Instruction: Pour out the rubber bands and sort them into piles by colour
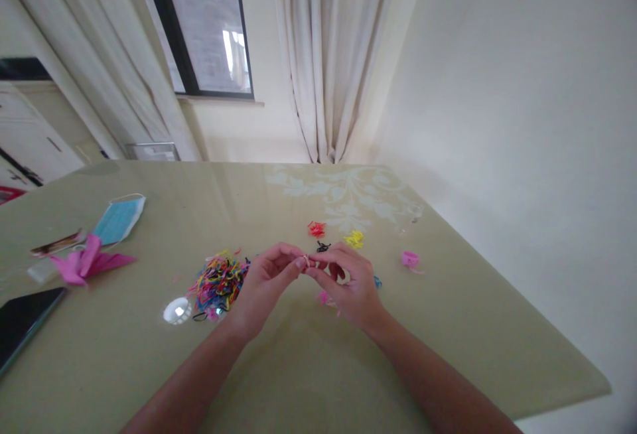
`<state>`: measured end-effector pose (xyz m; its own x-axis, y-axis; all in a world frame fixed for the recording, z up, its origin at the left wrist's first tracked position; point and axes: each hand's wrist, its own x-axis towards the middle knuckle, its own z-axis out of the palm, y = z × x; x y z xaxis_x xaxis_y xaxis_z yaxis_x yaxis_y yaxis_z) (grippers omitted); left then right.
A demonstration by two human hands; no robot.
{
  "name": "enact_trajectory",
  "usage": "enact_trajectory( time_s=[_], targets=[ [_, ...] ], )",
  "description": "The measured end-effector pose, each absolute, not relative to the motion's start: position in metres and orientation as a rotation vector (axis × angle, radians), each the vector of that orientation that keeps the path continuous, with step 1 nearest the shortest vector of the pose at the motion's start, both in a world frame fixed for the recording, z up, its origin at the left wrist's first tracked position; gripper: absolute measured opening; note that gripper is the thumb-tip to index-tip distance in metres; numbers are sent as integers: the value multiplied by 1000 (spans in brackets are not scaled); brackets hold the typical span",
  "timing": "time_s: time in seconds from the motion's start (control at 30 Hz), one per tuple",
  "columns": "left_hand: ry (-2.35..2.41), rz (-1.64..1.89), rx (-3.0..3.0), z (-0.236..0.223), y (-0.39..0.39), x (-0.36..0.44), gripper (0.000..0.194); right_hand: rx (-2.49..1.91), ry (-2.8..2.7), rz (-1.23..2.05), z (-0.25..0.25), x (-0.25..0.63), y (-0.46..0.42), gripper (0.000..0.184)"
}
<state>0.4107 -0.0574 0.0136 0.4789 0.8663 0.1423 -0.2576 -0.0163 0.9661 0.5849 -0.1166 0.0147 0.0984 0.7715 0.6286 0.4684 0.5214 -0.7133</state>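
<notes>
My left hand (269,285) and my right hand (351,281) meet above the middle of the table, fingertips pinched together. Between them is a small pale pink rubber band (306,261), mostly covered by the fingers. Beside my left hand lies a mixed heap of coloured rubber bands (219,285), partly hidden by that hand. Beyond the fingers are small piles of red bands (316,229), black bands (323,247) and yellow bands (353,239). Some pink bands (326,298) and blue bands (377,282) show around my right hand, partly covered by it.
A shiny white round piece (177,311) sits left of the heap. Farther left lie a pink folded paper bird (89,261), a blue face mask (120,219) and a dark phone (27,321). A pink curled strip (411,259) rests toward the table's right edge, near the wall.
</notes>
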Motion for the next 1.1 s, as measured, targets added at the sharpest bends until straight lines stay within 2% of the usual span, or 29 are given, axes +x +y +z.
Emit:
enact_trajectory(
  time_s=[0.27,0.5,0.63,0.73,0.93,1.1],
  targets=[
    [634,986,1269,17,-60,413,24,-1027,-1578,96,14,581,-119,18],
    [670,996,1362,20,-56,410,32,-1123,-1594,178,11,588,-118,17],
    [678,1030,1483,20,-54,407,25,-1140,-1656,215,16,590,-119,18],
    [681,1028,1495,22,-54,406,25,-1171,-1669,346,21,590,-121,24],
    [659,981,1476,31,-61,406,28,-1116,-1437,871,25,592,-121,39],
    [636,1000,1492,35,-66,407,30,-1044,-1356,1006,27,594,-121,46]
  ],
)
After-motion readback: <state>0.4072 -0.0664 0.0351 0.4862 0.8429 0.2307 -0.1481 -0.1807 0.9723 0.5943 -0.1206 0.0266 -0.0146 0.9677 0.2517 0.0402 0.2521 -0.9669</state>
